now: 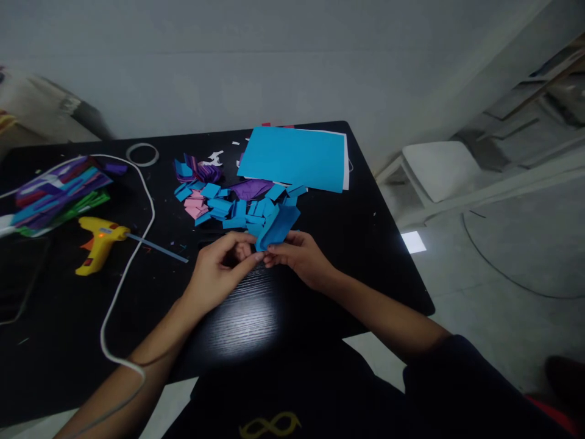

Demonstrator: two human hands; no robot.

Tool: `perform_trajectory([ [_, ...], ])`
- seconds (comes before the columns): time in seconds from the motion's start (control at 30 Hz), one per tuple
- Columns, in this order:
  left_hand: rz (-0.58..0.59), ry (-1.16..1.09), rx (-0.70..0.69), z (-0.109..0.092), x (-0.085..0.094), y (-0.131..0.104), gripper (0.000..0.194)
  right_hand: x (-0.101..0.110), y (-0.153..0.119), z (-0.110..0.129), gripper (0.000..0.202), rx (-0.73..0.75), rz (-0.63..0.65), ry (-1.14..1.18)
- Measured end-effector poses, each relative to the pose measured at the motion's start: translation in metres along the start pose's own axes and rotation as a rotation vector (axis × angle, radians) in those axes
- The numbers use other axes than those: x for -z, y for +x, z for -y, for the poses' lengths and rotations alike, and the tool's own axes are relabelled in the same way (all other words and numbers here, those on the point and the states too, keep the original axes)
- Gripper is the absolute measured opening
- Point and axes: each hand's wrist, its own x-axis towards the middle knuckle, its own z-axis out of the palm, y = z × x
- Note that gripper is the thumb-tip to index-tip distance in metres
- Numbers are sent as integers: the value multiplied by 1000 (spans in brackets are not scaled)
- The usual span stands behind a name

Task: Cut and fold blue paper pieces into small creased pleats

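Observation:
Between my two hands, above the front part of the black table point(365, 256), is a folded strip of blue paper point(280, 227), tilted up to the right. My left hand point(223, 259) pinches its lower left end with thumb and fingers. From the other side, my right hand point(299, 256) grips the strip near its lower edge, the fingertips of both hands close together. Just beyond the hands lies a spread of small folded blue paper pieces point(222, 206), with a few pink paper pieces point(195, 205) among them. The held strip hides some of the pile.
A yellow glue gun point(101, 244) with a glue stick lies left, its white cord point(119, 286) crossing my left forearm. Blue sheets point(295, 155), purple paper point(251, 189), a tape roll point(142, 155) and coloured paper strips point(59, 192) lie around. A white chair point(441, 167) stands right.

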Motion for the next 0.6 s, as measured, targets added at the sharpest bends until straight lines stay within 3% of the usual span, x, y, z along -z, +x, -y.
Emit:
perform_trajectory([
  [0.07,-45,118,-85,0,2,0,20,0,0,2,25,-20,7,7],
  [0.17,-118,224,-216,-1,5,0,40,-1,-1,4,26,-56,16,12],
  [0.23,-90,304,-317,-3,8,0,45,-1,-1,5,27,-79,32,17],
  [0.3,-2,388,-380,-5,12,0,36,0,-1,6,27,-96,51,21],
  [0.43,144,425,-375,-8,18,-1,24,2,0,8,29,-128,79,18],
  [0.53,120,369,-357,-12,21,-1,17,1,-2,11,32,-140,109,-44],
  [0.6,86,327,-322,-14,21,-1,10,-1,-5,12,35,-69,125,-171],
])
